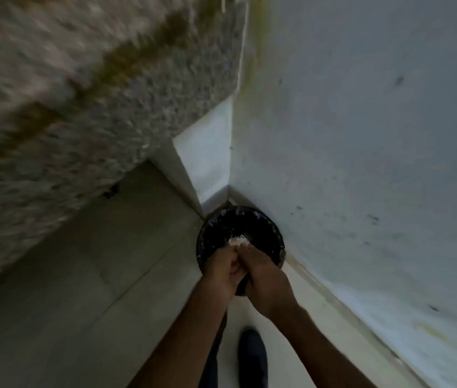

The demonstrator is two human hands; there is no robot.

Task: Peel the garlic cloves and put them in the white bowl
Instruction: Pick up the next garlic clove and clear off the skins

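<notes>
Both hands are in the lower middle of the frame, pressed together right over a black bin (204, 249) tucked into the corner where the white wall (361, 135) meets the floor (81, 303). The left hand (221, 268) and right hand (267, 280) both have their fingers curled in, bunched around a little clump of papery scraps (238, 241) (pale, pinkish-white, pretty blurry) that pokes out at the fingertips, above the bin's opening. A few pale flecks stick to the bin's rim too. The upper left is a speckled stone counter (81, 93), smeared with blur. A dark shoe (252, 357) shows at the bottom centre.
</notes>
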